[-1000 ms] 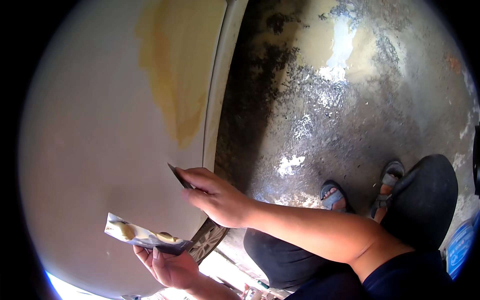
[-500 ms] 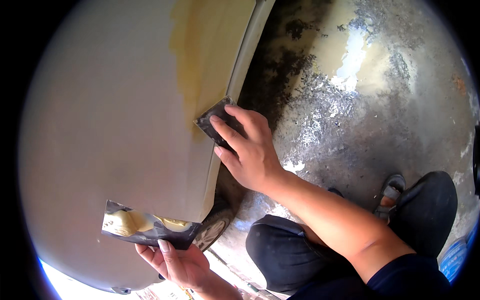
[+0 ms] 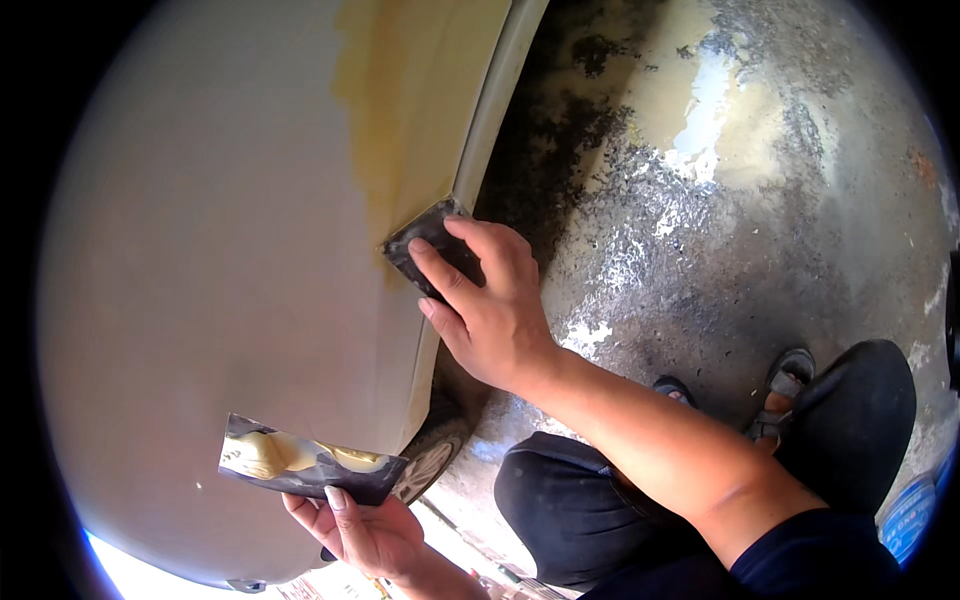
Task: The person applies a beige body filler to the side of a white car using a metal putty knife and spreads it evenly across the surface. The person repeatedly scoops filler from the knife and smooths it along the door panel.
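My right hand [image 3: 490, 300] presses a dark flat spreader [image 3: 428, 243] against the lower edge of a pale car panel [image 3: 230, 230]. Two fingers lie on its face and the thumb is at its near side. The spreader's edge meets the lower end of a yellowish band of filler [image 3: 385, 140] smeared along the panel. Lower left, my left hand [image 3: 360, 530] grips a dark rectangular plate [image 3: 320, 475] by its edge, thumb on top. Lumps of cream-yellow filler [image 3: 262, 455] sit on that plate.
A wheel [image 3: 432, 455] shows beneath the panel's near end. The stained concrete floor [image 3: 690, 270] spreads to the right, with white and dark patches. My bent knees [image 3: 560, 500] and sandalled feet [image 3: 790, 375] are close by. A blue container [image 3: 910, 515] stands at the far right edge.
My right hand and the spreader have shifted slightly left and down along the filler band. The left hand with its plate has moved a little right and down.
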### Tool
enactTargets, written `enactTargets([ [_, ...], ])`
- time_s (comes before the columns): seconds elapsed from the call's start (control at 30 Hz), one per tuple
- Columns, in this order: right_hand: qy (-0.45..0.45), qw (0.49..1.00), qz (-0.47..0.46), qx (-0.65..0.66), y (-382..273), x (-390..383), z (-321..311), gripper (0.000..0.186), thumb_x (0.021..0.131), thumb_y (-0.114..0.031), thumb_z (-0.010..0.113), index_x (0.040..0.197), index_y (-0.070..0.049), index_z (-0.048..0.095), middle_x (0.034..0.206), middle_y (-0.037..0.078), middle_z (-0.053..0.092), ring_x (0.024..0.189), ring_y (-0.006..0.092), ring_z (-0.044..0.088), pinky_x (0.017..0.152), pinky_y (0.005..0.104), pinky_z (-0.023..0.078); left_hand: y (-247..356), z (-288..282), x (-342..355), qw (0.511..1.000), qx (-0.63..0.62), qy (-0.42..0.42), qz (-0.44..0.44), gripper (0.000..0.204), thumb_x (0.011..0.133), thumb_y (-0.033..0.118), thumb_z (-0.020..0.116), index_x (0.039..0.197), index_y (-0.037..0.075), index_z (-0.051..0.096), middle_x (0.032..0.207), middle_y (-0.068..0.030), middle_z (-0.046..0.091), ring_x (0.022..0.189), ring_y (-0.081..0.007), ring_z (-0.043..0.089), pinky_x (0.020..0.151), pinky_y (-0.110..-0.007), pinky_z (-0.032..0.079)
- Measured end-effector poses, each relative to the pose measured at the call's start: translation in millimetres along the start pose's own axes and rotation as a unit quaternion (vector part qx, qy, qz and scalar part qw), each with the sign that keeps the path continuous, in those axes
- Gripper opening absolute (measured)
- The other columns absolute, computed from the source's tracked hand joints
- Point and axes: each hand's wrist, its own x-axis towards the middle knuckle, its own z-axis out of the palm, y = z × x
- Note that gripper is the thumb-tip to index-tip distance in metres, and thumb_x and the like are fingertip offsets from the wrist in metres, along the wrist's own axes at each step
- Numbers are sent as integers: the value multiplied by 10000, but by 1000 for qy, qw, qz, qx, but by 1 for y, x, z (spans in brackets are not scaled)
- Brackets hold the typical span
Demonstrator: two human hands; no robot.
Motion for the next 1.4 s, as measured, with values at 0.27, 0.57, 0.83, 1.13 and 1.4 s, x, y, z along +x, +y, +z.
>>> enactTargets([
  [0.27,4,1000,-20,-1,-9,-7,-1,483,766,-121,690,1233,-180,583,1331,81,404,1184,360,389,907,510,373,-1,-1,1,1000,8,5,7,581,891,54,584,1391,-14,297,1352,-168,458,1221,-267,487,1081,-428,374],
  [0.57,-46,999,-15,4,-10,-13,-4,509,754,-116,703,1244,-173,582,1327,86,405,1179,365,388,918,509,366,-2,0,-2,1000,1,-6,2,557,905,55,554,1392,-16,295,1340,-165,462,1216,-257,487,1081,-424,368],
  [0.83,-96,994,-49,30,-7,-27,11,510,763,-148,712,1251,-213,580,1332,90,392,1223,348,377,965,497,359,-3,8,0,1000,8,-10,5,562,898,64,586,1379,-16,306,1322,-159,469,1202,-254,489,1067,-414,376],
  [1.13,-89,995,-11,53,-1,-24,4,459,789,-168,706,1232,-170,586,1321,140,392,1187,377,418,960,490,382,-8,10,1,999,-36,-30,-17,519,914,14,489,1400,1,307,1329,-155,467,1227,-245,476,1081,-431,361],
  [1.4,-330,744,122,568,-26,11,-75,424,885,-226,684,1256,-34,610,1307,126,491,1251,248,466,1055,344,360,-1,34,0,994,-69,-31,-74,506,907,42,522,1373,1,329,1309,-155,483,1204,-258,506,1045,-402,418],
])
